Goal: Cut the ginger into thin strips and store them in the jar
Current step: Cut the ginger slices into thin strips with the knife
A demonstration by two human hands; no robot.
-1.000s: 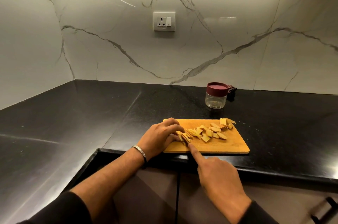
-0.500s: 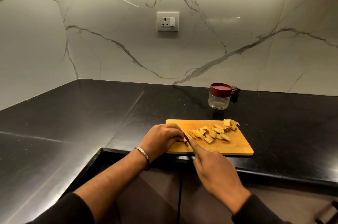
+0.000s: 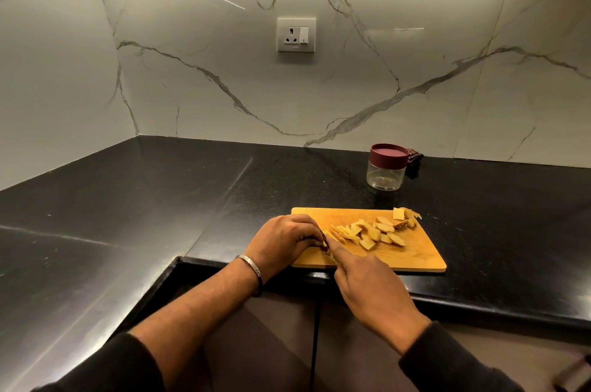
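Note:
A wooden cutting board (image 3: 415, 259) lies at the front edge of the black counter. Several pale ginger slices (image 3: 372, 233) are spread over its middle and far right corner. My left hand (image 3: 283, 239) rests on the board's left end, fingers curled down on a small stack of ginger. My right hand (image 3: 372, 291) is closed on a knife whose blade is almost hidden, index finger stretched along its back, pointing at the stack. A clear jar (image 3: 386, 172) with a dark red lid stands shut behind the board.
The black counter (image 3: 160, 199) runs in an L along the marble walls. A wall socket (image 3: 296, 35) sits above. A dark object (image 3: 414, 157) lies behind the jar. Cabinet fronts are below the counter edge.
My left hand has slid a little left along the ginger stack, fingers curled tighter. My right hand with the knife has followed it. The camera view has shifted slightly.

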